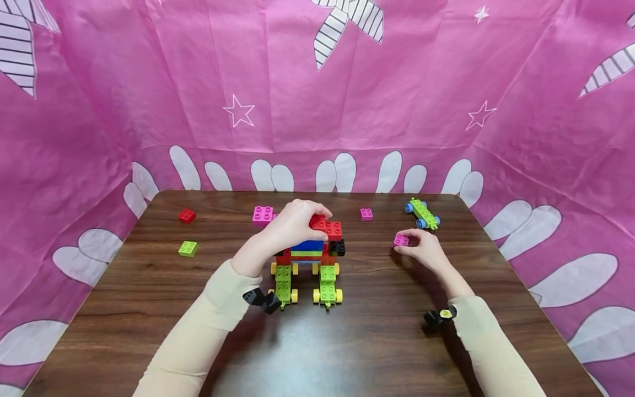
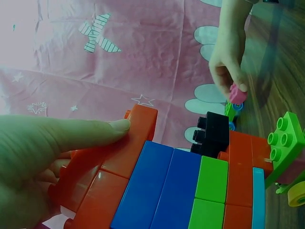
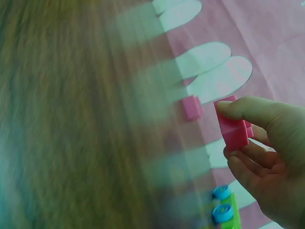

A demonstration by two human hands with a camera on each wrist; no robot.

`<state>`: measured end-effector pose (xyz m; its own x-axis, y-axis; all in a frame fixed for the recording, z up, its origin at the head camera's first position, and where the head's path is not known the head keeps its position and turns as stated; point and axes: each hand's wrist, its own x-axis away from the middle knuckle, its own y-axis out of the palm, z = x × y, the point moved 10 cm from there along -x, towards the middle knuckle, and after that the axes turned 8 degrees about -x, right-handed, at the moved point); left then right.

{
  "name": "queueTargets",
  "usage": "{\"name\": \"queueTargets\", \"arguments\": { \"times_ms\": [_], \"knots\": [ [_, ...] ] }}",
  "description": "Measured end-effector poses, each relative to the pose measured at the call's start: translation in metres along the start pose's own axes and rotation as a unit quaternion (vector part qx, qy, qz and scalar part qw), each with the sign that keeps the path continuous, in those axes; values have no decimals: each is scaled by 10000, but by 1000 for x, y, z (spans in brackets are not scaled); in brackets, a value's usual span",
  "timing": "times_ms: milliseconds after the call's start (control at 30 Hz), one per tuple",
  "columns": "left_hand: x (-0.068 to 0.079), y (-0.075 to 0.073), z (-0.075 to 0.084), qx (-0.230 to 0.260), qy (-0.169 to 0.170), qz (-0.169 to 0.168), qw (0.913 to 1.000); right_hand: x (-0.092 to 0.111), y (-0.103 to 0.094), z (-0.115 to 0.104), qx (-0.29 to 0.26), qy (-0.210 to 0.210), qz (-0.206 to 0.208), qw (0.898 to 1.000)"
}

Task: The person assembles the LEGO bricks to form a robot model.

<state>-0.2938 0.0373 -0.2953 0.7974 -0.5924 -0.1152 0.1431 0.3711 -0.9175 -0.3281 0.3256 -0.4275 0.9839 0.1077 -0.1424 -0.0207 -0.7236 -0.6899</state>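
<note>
A build of toy bricks stands mid-table on lime green wheeled bases (image 1: 327, 278) with yellow wheels. Its top is red bricks (image 1: 333, 229), over blue bricks (image 2: 152, 186) and lime green ones, and a black brick (image 1: 338, 247) juts out on the right. My left hand (image 1: 292, 223) grips the red top, thumb along the near side in the left wrist view; some of its fingers are hidden behind the bricks. To the right, my right hand (image 1: 428, 249) pinches a pink brick (image 3: 231, 126) between thumb and fingers, its studs turned toward the palm.
A red brick (image 1: 187, 215) and a lime green brick (image 1: 188, 248) lie on the left. A larger pink brick (image 1: 263, 215) sits behind the build, partly covered by my left hand. Back right are another pink brick (image 1: 366, 214) and a green car base (image 1: 423, 214) with blue wheels.
</note>
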Motion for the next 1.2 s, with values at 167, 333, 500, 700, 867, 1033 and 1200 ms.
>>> {"name": "queueTargets", "arguments": {
  "times_ms": [167, 333, 500, 700, 867, 1033, 1200],
  "knots": [
    [0, 1, -1, 24, -23, 2, 10000, -4, 2, -22, -218, -96, 37, 9997],
    [0, 1, 0, 22, -9, 15, 10000, -9, 3, -43, -505, -131, 133, 9985],
    [0, 1, -1, 50, -52, 23, 10000, -12, 8, -69, -779, -409, 134, 9960],
    [1, 1, -1, 87, -89, 25, 9999, -12, 8, -108, -797, -858, 155, 9930],
    [1, 0, -1, 107, -78, 68, 9999, -11, 10, -141, -1019, -1125, 13, 9884],
    [1, -1, -1, 138, -52, 83, 9999, -7, 14, -171, -1195, -1457, -229, 9818],
    [1, -1, -1, 170, -28, 112, 9998, -5, 20, -192, -1252, -1768, -443, 9752]
  ]
}}
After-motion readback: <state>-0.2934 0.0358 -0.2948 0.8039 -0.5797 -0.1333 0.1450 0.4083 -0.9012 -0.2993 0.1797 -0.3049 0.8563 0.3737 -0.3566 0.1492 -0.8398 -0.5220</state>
